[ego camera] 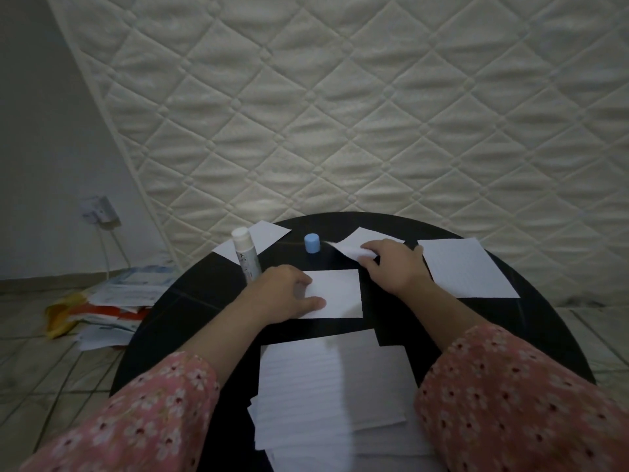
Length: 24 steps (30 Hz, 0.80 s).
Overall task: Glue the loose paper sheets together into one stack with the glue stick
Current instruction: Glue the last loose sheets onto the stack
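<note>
An uncapped white glue stick (245,253) juts up from my left hand (285,291), which grips its lower end while the fingers and thumb rest on a small white sheet (340,292) in the table's middle. My right hand (391,264) pinches the edge of another small sheet (354,247) farther back and lifts its corner. The glue's blue cap (312,243) stands upright between the hands' far side. More loose sheets lie at the back left (263,235) and right (469,267). A pile of lined sheets (326,393) sits near the front edge.
The round black table (177,321) stands in front of a quilted white mattress (340,114) leaning on the wall. On the tiled floor to the left lies a heap of papers and packets (109,308). A wall socket with a plugged cable (100,209) is behind it.
</note>
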### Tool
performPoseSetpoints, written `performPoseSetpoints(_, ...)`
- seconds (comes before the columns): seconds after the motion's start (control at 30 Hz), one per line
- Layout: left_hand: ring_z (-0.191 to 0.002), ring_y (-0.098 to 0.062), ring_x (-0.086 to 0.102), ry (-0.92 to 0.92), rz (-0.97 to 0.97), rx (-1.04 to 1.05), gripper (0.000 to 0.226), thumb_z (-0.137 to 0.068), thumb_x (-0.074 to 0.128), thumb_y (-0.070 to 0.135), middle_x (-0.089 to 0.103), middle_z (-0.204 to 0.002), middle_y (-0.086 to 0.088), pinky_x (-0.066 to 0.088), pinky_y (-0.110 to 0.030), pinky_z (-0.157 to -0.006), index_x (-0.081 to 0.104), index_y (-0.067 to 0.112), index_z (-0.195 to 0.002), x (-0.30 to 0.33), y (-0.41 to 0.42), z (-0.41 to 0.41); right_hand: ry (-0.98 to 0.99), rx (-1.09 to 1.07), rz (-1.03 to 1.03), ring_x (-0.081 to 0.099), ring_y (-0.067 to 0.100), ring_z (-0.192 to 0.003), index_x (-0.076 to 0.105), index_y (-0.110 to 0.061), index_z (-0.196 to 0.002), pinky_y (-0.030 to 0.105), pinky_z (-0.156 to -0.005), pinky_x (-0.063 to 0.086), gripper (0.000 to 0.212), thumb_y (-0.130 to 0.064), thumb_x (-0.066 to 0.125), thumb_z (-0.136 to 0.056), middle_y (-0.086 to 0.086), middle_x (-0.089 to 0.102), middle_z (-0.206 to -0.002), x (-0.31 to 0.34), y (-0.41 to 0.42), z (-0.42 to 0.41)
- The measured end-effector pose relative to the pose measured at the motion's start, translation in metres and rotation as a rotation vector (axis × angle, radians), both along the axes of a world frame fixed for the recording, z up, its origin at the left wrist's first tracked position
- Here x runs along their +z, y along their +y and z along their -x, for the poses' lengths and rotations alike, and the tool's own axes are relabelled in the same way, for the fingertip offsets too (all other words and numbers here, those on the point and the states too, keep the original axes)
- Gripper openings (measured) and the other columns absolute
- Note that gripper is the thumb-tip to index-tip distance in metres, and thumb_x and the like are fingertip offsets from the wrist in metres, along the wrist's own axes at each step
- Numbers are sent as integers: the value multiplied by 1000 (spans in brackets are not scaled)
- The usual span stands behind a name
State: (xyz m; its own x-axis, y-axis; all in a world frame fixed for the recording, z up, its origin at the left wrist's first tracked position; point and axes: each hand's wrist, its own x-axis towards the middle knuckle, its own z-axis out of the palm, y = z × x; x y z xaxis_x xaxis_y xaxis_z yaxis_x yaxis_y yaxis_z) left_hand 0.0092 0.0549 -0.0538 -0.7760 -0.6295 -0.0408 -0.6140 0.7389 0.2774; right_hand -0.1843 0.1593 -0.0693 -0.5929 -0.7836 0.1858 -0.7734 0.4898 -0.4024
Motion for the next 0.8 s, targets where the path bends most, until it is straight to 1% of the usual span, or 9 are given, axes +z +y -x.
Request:
performPoseSetpoints(0.17, -120, -11, 53, 92, -31, 66, 55, -82, 61, 60, 57, -132, 6, 42, -26, -98, 63, 24, -124, 2, 12, 13, 65, 67, 228, 60, 17, -96, 60, -25, -122, 38, -89, 48, 30, -38, 50, -96, -1, 65, -108, 19, 6, -19)
performPoseSetpoints(0.23, -115, -13, 57, 259, -83, 111, 44, -89, 55, 55, 63, -124, 5, 43, -28, -94, 69, 22, -115, 10, 15, 13, 134, 110, 277, 61, 16, -90, 62, -25, -118, 37, -82, 50, 30, -40, 51, -94, -2, 64, -102, 23, 8, -30)
performPoseSetpoints(0.3, -108, -14, 61, 511, -289, 152, 42, -95, 46, 51, 69, -111, 3, 44, -30, -93, 71, 19, -107, 20, 18, 10, 177, 144, 308, 62, 19, -86, 64, -25, -113, 38, -76, 50, 28, -41, 52, -93, -1, 64, -98, 26, 11, -40)
performPoseSetpoints(0.4, -86, -10, 66, 769, -568, 245, 44, -95, 43, 53, 72, -92, 3, 47, -28, -81, 70, 18, -97, 35, 28, 4, 218, 211, 298, 61, 19, -84, 65, -25, -110, 38, -76, 49, 29, -44, 53, -92, -2, 63, -95, 31, 16, -54)
performPoseSetpoints(0.5, -78, -19, 63, 796, -576, 322, 25, -92, 59, 34, 68, -84, -6, 50, -36, -77, 66, 11, -86, 36, 30, -1, 175, 297, 250, 58, 13, -96, 63, -27, -117, 36, -86, 47, 53, -65, 55, -80, -6, 61, -108, 37, 24, -62)
performPoseSetpoints(0.57, -89, -26, 66, 843, -715, 328, 14, -94, 57, 22, 70, -94, -9, 52, -41, -85, 66, 11, -94, 36, 27, -6, 48, 225, 265, 49, 15, -114, 57, -27, -126, 39, -97, 42, 66, -73, 48, -79, -4, 51, -126, 40, 30, -59)
performPoseSetpoints(0.67, -96, -26, 65, 879, -904, 251, 18, -98, 52, 16, 69, -109, -10, 49, -42, -91, 65, 13, -109, 37, 20, -13, -430, -7, 346, 42, 25, -128, 37, -21, -143, 38, -102, 38, 67, -56, 53, -89, 7, 38, -144, 40, 34, -44)
performPoseSetpoints(0.73, -96, -24, 64, 879, -945, 233, 17, -98, 51, 14, 70, -108, -9, 49, -41, -91, 65, 14, -109, 34, 14, -16, -806, -95, 420, 56, 23, -112, 35, -15, -145, 28, -82, 45, 67, -41, 62, -89, 8, 47, -139, 37, 36, -38)
performPoseSetpoints(0.8, -99, -24, 65, 864, -990, 231, 17, -98, 51, 13, 70, -108, -8, 49, -42, -93, 65, 13, -109, 31, 9, -18, -937, -89, 435, 59, 14, -81, 51, -8, -135, 23, -61, 42, 51, -30, 63, -90, 5, 63, -110, 37, 40, -36)
